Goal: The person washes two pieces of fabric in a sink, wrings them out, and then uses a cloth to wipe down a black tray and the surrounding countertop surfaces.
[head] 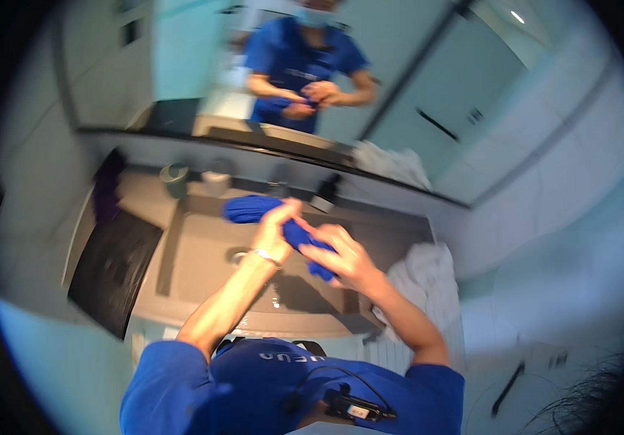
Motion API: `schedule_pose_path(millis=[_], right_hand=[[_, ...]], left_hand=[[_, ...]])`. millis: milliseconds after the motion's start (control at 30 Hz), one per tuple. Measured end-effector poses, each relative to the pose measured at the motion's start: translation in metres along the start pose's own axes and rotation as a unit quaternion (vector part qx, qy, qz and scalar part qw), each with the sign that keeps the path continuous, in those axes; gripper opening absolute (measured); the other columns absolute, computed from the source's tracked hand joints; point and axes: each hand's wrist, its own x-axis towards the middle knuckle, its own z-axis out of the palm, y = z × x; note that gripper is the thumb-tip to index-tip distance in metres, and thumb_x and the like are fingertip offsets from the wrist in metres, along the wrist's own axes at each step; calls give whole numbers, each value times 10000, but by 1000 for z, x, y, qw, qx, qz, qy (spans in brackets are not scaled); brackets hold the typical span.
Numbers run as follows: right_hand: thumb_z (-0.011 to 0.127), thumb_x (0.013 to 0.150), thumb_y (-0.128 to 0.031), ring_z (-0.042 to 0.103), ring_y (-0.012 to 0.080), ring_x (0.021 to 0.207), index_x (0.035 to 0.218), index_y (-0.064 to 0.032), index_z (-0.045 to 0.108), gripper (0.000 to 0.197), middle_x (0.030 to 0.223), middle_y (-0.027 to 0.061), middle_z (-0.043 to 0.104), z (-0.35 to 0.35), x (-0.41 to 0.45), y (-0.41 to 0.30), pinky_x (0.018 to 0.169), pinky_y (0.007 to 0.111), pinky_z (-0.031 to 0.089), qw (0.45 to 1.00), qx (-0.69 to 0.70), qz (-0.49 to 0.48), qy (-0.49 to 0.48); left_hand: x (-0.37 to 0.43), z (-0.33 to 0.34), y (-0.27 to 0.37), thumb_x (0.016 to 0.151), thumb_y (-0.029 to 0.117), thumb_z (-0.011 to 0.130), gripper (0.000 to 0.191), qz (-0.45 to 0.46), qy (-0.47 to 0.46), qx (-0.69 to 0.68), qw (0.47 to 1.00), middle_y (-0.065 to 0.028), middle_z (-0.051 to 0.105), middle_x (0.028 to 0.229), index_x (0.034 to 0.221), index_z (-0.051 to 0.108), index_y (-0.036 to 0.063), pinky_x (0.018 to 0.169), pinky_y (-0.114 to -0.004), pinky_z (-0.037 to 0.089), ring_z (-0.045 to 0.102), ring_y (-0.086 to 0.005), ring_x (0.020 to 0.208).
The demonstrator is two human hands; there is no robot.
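A bunched blue cloth (251,210) stretches between my two hands above the sink basin (203,261). My left hand (278,231) grips it near its middle, with one folded end sticking out to the left. On the right, my right hand (342,255) is closed around the other end, and a short tail of cloth hangs below its fingers. Motion blur softens the fingers, and parts of the cloth are hidden behind them. Under my left wrist shows the round metal drain (237,257). The basin's floor bears a few wet glints.
Behind the basin stand a green cup (174,180), a white cup (216,182), a faucet (278,185) and a dark bottle (327,193). A black tray-like panel (116,272) and a purple cloth (106,190) lie left. White towels (426,283) are heaped right. A mirror (399,70) spans the wall.
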Motion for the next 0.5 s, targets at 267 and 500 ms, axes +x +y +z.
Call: schedule_pose_path(millis=[267, 500], right_hand=[[619, 778, -467, 539, 144, 543, 628, -79, 493, 435, 582, 26, 516, 87, -25, 56, 525, 279, 433, 509, 575, 542, 341], [617, 750, -188, 505, 134, 441, 546, -21, 490, 292, 499, 59, 495, 92, -43, 60, 435, 272, 442, 594, 635, 494, 23]], left_hand=[[-22, 50, -59, 678, 73, 691, 151, 593, -267, 512, 561, -50, 513, 662, 663, 541, 77, 645, -288, 433, 511, -192, 648], [-27, -9, -91, 597, 245, 632, 173, 530, -510, 637, 232, 33, 417, 594, 544, 481, 180, 517, -263, 348, 430, -138, 580]])
